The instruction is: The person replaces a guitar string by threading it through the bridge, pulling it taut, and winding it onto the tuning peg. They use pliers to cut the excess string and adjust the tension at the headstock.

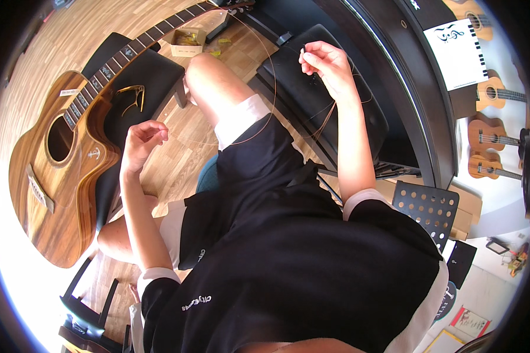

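My left hand [146, 141] is closed in a pinch beside the guitar's body, on what looks like the end of a thin bronze-coloured guitar string [241, 141]. That string bows across above my lap and up toward the headstock. Raised over a black padded bench, my right hand [328, 65] pinches a small dark-and-pale piece [302, 53] too small to name. More loose strings [325, 120] hang in loops by my right wrist. The wooden acoustic guitar [79, 217] rests at the left, its neck running up to the top. No strings show over its soundhole.
A gold clamp-like tool [138, 97] lies on the black seat [159, 76] under the guitar neck. An open small box [188, 42] stands on the wood floor. The black padded bench [368, 117] and a black piano [406, 76] flank my right arm. Ukuleles [489, 135] hang at the far right.
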Tool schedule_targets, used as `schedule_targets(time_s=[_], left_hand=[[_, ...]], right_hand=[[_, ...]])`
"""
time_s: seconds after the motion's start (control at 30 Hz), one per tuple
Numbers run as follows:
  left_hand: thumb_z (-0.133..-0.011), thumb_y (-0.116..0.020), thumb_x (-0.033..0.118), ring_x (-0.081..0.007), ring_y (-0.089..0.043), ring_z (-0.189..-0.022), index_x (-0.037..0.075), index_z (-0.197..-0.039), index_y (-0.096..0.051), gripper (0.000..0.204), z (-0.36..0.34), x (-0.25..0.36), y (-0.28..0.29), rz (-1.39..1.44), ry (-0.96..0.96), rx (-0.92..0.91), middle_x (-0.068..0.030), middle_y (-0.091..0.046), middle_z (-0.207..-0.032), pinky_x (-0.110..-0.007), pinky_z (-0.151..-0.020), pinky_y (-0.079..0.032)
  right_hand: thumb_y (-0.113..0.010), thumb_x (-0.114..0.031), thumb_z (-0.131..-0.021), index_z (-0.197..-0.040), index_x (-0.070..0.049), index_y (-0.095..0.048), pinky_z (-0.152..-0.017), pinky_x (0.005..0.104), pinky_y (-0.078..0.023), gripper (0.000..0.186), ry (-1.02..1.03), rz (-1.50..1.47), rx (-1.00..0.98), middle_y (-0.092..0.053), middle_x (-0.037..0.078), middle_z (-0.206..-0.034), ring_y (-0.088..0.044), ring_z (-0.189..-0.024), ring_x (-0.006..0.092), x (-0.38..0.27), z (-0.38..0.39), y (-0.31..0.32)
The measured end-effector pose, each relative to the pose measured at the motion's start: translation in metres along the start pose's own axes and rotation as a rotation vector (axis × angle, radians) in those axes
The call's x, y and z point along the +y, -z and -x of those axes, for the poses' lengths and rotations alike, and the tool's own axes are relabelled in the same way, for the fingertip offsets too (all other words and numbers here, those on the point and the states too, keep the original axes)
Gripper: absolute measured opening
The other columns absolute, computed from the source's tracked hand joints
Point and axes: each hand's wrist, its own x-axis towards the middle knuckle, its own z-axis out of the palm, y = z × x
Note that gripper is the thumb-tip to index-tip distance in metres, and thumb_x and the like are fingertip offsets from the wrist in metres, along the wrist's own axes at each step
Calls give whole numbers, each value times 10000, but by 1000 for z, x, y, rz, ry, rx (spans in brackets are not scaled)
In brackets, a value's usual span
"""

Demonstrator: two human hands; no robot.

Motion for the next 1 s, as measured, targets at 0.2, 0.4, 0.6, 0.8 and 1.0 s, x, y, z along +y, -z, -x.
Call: schedule_targets(time_s=[0.2, 0.4, 0.6, 0.8, 1.0], left_hand=[[-890, -705, 98, -64, -584, -724, 19, -900, -685, 82, 1, 2, 2, -22, -7, -4, 7, -653, -767, -228, -676, -453], [-890, -700, 88, -63, -577, -731, 18, -910, -683, 75, 2, 0, 3, -29, -14, 1, 7, -650, -770, -225, -677, -444], [-913, -671, 57, -75, -579, -750, 14, -949, -668, 57, 5, -5, 10, -25, -29, 8, -12, -658, -814, -236, -698, -451], [-908, -677, 55, -75, -579, -749, 8, -957, -675, 68, 3, -6, 9, -38, -39, 9, -16, -655, -805, -233, -691, -444], [-897, -678, 36, -69, -581, -765, 3, -959, -683, 70, 1, -7, 7, -24, -25, 14, -9, -655, -833, -223, -697, -437]], right_hand=[[-694, -70, -892, -1021, 0, -711, -649, 232, -529, 148, 127, 48, -9, -693, 62, -831, -651, -708, 114, -11, 1, -9], [-706, -20, -865, -1027, -4, -713, -666, 233, -520, 163, 178, 191, 76, -691, 45, -848, -650, -726, 108, -20, 3, -12], [-709, -5, -856, -1034, -11, -726, -702, 227, -526, 179, 88, 479, 368, -722, 46, -900, -676, -785, 106, 10, 1, 56], [-706, -108, -862, -995, -40, -749, -709, 250, -541, 155, -72, 649, 494, -739, 61, -867, -696, -766, 116, 57, 9, 85], [-726, -229, -823, -961, -127, -769, -824, 330, -558, 177, -219, 1090, 382, -750, 82, -920, -728, -871, 221, 110, 5, 109]])
